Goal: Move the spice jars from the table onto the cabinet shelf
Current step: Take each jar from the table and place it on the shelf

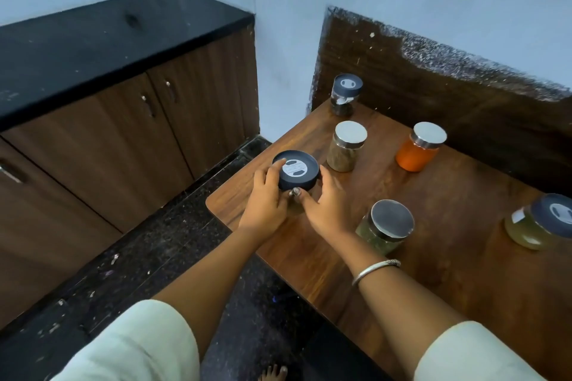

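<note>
A jar with a dark blue lid (295, 172) stands near the left corner of the wooden table (448, 226). My left hand (267, 198) grips its left side, and my right hand (326, 204) grips its right side; the jar's body is mostly hidden by both hands. Several other spice jars stand on the table: a small dark-lidded one (344, 94) at the back, a silver-lidded brown one (346, 145), an orange one (421, 145), a greenish one (385, 230) near my right wrist, and a yellowish dark-lidded one (540, 223) at the right edge.
To the left stands a wooden cabinet (130, 136) with shut doors and a black stone top (93, 46). A dark speckled floor strip (148, 257) lies between cabinet and table. White walls stand behind, and a dark wood backboard (448, 77) rises behind the table.
</note>
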`<action>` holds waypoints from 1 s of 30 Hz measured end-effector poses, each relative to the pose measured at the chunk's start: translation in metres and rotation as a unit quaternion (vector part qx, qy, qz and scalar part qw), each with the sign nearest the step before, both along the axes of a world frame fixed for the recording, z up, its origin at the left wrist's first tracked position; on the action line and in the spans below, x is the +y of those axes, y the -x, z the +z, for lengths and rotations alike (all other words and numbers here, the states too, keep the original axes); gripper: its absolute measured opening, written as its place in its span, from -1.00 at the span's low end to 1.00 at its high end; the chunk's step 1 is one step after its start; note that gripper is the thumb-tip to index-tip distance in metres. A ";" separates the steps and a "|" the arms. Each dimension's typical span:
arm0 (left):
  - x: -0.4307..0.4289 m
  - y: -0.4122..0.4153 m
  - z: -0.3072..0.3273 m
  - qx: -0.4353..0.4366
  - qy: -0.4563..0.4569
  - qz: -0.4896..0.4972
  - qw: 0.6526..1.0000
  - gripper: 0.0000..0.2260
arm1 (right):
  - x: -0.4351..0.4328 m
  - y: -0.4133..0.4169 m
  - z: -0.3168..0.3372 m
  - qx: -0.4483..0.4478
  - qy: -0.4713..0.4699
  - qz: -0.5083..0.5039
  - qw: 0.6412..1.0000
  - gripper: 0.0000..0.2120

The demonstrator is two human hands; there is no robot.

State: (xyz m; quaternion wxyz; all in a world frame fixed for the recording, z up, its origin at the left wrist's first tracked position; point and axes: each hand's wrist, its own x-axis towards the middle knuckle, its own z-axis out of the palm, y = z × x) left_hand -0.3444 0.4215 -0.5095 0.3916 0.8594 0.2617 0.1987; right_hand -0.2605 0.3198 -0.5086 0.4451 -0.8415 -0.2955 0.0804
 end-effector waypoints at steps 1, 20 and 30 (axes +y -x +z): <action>-0.005 0.000 0.006 -0.022 0.016 -0.009 1.000 -0.51 | -0.005 0.001 0.007 0.001 -0.018 -0.005 1.000 -0.38; -0.112 0.029 0.109 -0.191 0.234 -0.030 0.953 -0.47 | -0.122 0.033 0.100 0.045 -0.105 -0.076 0.991 0.10; -0.134 0.024 0.132 -0.197 0.308 -0.135 0.921 -0.25 | -0.159 0.040 0.128 -0.043 -0.103 0.004 0.994 -0.06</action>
